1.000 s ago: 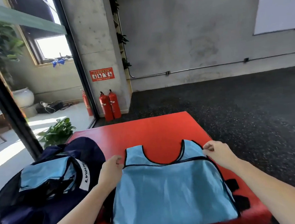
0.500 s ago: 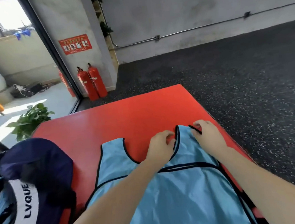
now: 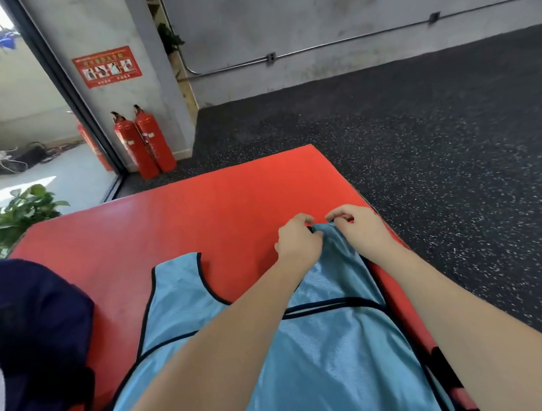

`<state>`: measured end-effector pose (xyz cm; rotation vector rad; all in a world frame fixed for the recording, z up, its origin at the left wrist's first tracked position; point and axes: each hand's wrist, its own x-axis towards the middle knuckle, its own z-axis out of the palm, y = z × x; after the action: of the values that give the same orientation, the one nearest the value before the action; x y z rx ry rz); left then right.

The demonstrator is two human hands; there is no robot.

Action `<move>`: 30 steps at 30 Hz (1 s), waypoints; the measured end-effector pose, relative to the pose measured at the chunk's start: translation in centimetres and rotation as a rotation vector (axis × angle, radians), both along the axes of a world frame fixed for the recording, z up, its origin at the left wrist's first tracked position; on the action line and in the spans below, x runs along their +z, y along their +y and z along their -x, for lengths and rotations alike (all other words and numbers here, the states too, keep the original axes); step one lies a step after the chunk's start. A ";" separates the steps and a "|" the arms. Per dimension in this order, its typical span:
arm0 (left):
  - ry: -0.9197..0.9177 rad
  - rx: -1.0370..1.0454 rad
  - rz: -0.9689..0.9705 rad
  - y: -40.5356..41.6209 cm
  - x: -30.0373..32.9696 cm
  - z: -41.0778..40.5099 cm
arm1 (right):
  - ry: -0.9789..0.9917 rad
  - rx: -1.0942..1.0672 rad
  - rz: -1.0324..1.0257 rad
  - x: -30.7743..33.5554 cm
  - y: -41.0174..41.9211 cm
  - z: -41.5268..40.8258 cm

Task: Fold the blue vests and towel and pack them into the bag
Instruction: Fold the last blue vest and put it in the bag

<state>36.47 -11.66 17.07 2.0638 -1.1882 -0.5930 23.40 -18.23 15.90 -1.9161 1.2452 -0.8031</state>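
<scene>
Head view cuts off much: the red counter [image 3: 168, 233] runs out of frame at the near edge, and the one blue vest [image 3: 334, 362] lying flat on it is cropped at the bottom, its middle crossed and partly hidden by the left forearm; the dark navy bag [image 3: 33, 328] sits on the counter just left of the vest, cut by the left and lower edges, so its opening and contents cannot be made out; no second vest or towel can be picked out in this view. Beyond the counter's far edge lies dark speckled floor [image 3: 436, 134]; two red fire extinguishers [image 3: 145, 144] stand against a grey pillar past the counter's far left corner, with part of a third behind the door frame; one leafy plant [image 3: 17, 215] shows off the counter's left corner. Two hands meet at the vest's right shoulder strap, near the counter's right edge: the left hand [image 3: 298, 245] has its fingers curled, pinching the strap's top; the right hand [image 3: 359, 227], just beside it, likewise pinches the same strap end between curled fingers; the fingertips themselves are blurred.
</scene>
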 end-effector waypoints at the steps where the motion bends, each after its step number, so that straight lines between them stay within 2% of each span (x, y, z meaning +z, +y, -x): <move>1: -0.006 -0.012 -0.017 -0.1 0.1 0.2 | -0.036 0.004 -0.014 0.0 0.0 0.1; 4: 0.006 -0.015 0.012 -0.2 0.5 0.2 | -0.124 -0.021 -0.024 0.3 0.7 0.3; 9: 0.080 0.039 0.210 1.2 0.5 0.2 | -0.152 -0.183 0.085 0.6 1.5 1.5; 11: -0.044 -0.021 0.154 1.6 0.1 0.1 | -0.060 -0.141 0.104 0.1 1.6 1.8; 14: -0.313 -0.106 -0.021 2.8 -0.3 -0.4 | 0.222 -0.102 0.120 -0.7 2.2 2.2; 17: -0.404 -0.158 0.004 5.7 0.0 -1.2 | 0.456 -0.091 0.197 -0.2 4.0 2.7; 20: -0.445 -0.181 0.029 10.4 0.1 -3.0 | 0.462 -0.002 0.278 1.0 5.6 2.8; 23: -0.469 -0.187 0.042 16.2 -0.4 -6.3 | 0.444 0.193 0.273 2.2 7.3 2.8; 27: -0.303 -0.094 0.006 23.3 -0.7 -11.7 | 0.492 0.387 0.243 3.0 10.5 2.9; 30: -0.316 -0.105 -0.076 26.3 0.0 -14.8 | 0.584 0.448 0.204 2.8 11.8 3.3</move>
<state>51.26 14.65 17.10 2.2280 -1.4808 -0.3717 20.06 -6.46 18.69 -2.5827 0.9987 -0.1353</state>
